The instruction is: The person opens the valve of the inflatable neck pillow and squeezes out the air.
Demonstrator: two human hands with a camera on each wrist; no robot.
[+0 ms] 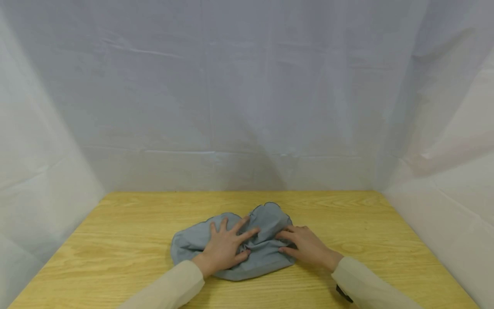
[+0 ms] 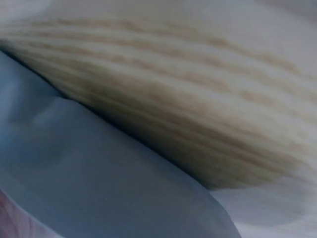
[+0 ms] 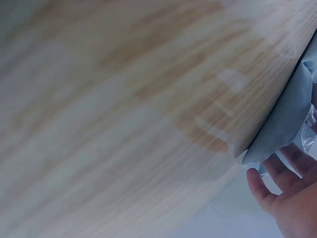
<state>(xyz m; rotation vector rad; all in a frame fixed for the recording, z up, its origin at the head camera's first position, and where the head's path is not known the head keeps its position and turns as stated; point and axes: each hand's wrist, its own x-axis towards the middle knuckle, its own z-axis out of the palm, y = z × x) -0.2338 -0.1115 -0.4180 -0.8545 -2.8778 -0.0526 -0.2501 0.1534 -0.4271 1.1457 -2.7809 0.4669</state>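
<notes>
A rumpled blue-grey cloth (image 1: 266, 262) with a darker edge lies in folds on the wooden table. My left hand (image 1: 224, 249) rests on its middle with the fingers spread wide. At the right side of the cloth, my right hand (image 1: 305, 246) touches the fabric with loosely bent fingers, thumb apart from them. The right wrist view shows the fingers of that hand (image 3: 292, 188) beside the cloth (image 3: 282, 119), with a shiny transparent piece (image 3: 308, 131) close to them. Only cloth (image 2: 109, 168) and table show large in the left wrist view.
The wood-grain table (image 1: 135, 240) extends around the cloth on all sides. White sheeting hangs behind it (image 1: 239, 94) and along the left (image 1: 34, 171) and right (image 1: 451, 184) sides. A small black item (image 1: 343, 294) shows under the right sleeve (image 1: 366, 285).
</notes>
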